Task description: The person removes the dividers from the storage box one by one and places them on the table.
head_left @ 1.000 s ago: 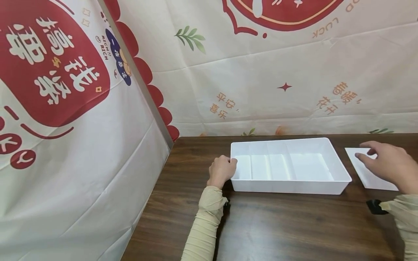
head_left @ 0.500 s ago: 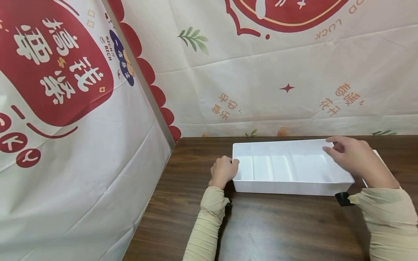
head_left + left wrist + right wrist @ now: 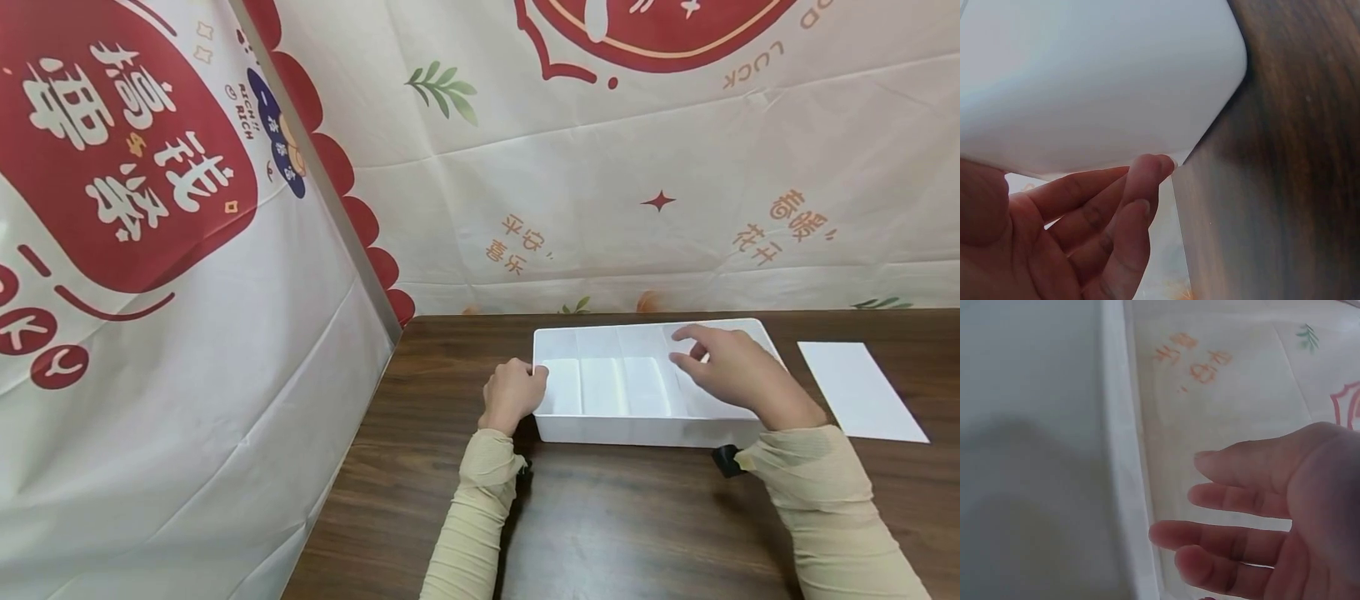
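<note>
A white plastic tray (image 3: 645, 430) with inner divisions lies on the brown wooden table. My left hand (image 3: 513, 393) grips its left wall, the thumb over the rim. In the left wrist view the fingers of that hand (image 3: 1097, 225) lie curled along the tray's smooth outer wall (image 3: 1116, 100). Over the right part of the tray hovers my right hand (image 3: 738, 373), holding nothing, thumb and fingers apart. The right wrist view has this hand (image 3: 1241, 512) loosely bent beside the tray's pale edge (image 3: 1119, 425).
To the right of the tray lies a white rectangular sheet (image 3: 862, 390) on the table (image 3: 600, 525). A printed cloth (image 3: 585, 167) hangs behind the table's far edge, and another cloth (image 3: 225, 367) hangs along the left side.
My right hand has moved left, from above the white sheet to over the tray, so the sheet is uncovered. The left hand keeps its grip on the tray's left wall.
</note>
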### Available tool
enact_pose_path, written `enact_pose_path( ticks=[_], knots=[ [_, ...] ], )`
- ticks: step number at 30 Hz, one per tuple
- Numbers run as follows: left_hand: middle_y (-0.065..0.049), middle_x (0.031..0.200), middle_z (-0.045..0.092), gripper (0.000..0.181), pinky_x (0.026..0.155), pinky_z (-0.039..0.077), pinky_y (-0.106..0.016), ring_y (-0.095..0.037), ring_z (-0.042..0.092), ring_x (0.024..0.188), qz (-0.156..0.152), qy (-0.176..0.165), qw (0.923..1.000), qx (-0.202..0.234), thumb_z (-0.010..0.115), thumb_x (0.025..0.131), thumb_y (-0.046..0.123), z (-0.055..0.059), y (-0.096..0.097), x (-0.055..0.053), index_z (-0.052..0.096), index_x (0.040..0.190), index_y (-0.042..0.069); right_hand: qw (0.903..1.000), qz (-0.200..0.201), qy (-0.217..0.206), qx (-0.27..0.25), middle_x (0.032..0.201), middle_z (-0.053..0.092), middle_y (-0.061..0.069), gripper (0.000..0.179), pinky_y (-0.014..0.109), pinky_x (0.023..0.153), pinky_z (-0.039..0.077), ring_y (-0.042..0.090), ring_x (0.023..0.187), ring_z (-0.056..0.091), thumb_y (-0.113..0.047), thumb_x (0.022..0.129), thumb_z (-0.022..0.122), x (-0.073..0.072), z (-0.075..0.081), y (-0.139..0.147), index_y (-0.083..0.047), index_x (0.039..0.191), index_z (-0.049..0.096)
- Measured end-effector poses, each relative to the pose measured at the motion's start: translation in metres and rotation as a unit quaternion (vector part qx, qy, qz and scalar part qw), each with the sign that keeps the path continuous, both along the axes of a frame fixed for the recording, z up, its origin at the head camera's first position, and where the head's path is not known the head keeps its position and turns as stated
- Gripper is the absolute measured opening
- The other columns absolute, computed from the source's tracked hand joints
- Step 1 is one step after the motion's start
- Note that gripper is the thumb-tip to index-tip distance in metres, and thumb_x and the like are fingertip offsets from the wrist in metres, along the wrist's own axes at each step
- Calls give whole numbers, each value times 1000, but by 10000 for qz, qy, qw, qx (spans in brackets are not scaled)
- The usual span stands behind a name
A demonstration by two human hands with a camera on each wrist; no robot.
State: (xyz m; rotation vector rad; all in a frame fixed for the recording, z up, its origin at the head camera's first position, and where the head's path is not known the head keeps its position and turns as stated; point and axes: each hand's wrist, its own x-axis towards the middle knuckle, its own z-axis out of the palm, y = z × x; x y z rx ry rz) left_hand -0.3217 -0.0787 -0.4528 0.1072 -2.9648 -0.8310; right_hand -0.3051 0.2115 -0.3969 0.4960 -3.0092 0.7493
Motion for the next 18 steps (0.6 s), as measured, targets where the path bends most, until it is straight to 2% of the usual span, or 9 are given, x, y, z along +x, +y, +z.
enact_pose_path(
  ticks=[6, 12, 18],
  knots=[
    [-2, 78, 67, 39, 63, 45, -39, -20, 62, 71, -2, -17, 10000, 23, 50, 91, 35, 1, -1, 0, 61, 57, 21, 9998, 137, -131, 60, 91, 68, 21, 40, 42, 60, 50, 27, 74, 63, -21, 95, 62, -1, -2, -9, 5, 125, 58],
    [-2, 89, 72, 33, 68, 47, -41, -22, 67, 81, 30, -31, 10000, 15, 50, 92, 37, 1, -1, -1, 74, 73, 25, 9996, 233, -155, 82, 89, 69, 20, 37, 45, 63, 51, 27, 74, 64, -20, 94, 62, -1, -4, -11, 6, 121, 60],
    [-2, 93, 73, 33, 70, 48, -41, -22, 67, 85, 26, -75, 10000, 31, 50, 93, 37, 0, -1, 0, 78, 83, 23, 9992, 337, -138, 143, 85, 68, 17, 35, 45, 63, 50, 26, 72, 63, -20, 93, 63, -2, -8, -13, 7, 117, 62]
  ],
)
